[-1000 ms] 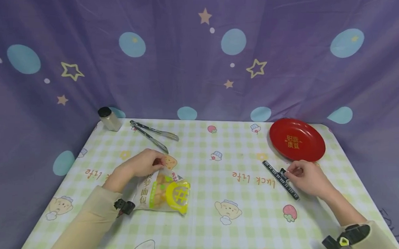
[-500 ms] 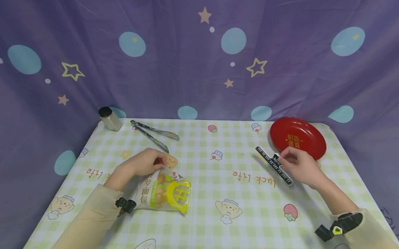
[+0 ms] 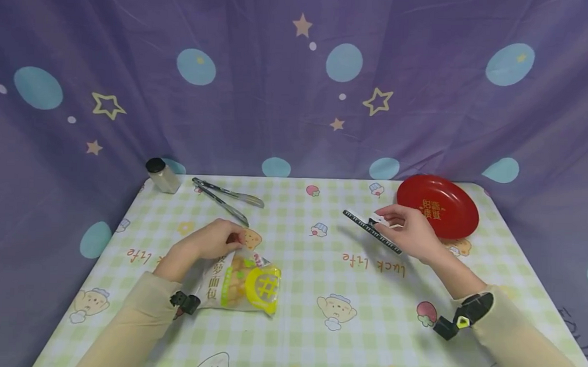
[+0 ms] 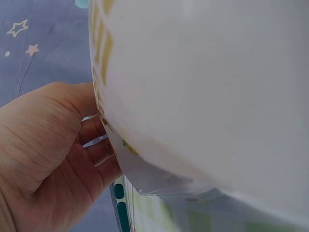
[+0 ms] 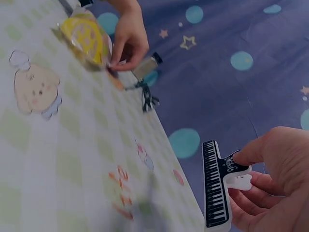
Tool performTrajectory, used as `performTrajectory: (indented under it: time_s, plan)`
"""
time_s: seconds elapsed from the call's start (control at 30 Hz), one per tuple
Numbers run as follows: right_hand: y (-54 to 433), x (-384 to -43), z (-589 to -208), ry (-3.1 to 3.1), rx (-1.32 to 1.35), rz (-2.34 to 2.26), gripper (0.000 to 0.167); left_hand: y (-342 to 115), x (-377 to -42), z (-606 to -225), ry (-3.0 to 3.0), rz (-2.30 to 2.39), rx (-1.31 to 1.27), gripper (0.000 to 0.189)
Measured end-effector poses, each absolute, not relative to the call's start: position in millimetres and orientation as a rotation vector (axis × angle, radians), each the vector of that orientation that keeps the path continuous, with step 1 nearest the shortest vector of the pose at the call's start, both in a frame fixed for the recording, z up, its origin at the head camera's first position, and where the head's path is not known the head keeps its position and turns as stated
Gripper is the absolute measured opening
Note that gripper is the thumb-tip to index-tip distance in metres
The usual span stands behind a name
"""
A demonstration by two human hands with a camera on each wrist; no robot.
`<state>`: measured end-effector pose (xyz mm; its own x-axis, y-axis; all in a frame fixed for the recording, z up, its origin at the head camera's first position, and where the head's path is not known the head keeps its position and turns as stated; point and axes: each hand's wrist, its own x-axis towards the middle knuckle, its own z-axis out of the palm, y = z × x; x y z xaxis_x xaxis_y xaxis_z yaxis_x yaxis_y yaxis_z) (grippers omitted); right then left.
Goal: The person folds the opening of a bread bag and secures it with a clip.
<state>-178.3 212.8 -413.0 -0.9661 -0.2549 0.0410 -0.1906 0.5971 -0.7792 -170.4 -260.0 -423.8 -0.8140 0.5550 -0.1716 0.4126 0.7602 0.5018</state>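
My left hand (image 3: 211, 240) pinches the top edge of a plastic bread bag (image 3: 244, 284) with yellow and green print, which rests on the table at the left. In the left wrist view the bag's pale side (image 4: 203, 96) fills most of the picture, beside my thumb and fingers. My right hand (image 3: 409, 230) pinches the handle of a long clip (image 3: 372, 232) with a black-and-white piano-key pattern, held above the table right of the middle. The right wrist view shows the thumb on the black grip of the clip (image 5: 216, 188), with fingers behind its white back part.
A red plate (image 3: 439, 205) lies at the back right, behind my right hand. Metal tongs (image 3: 227, 197) lie spread behind the bag, and a black-lidded jar (image 3: 163, 176) stands at the back left corner. A purple curtain (image 3: 277, 96) hangs along the back.
My right hand has lifted the clip off the table and carried it left, away from the plate. My left hand and the bread bag stay in place.
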Motion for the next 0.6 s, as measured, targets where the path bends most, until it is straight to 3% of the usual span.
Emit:
performTrajectory:
  time_s: [0.6]
  plan:
    - [107.1, -181.1, -425.8, 2.512, -0.574, -1.513, 0.026, -256.1, -172.6, -428.9, 2.66, 0.643, 0.746, 0.014]
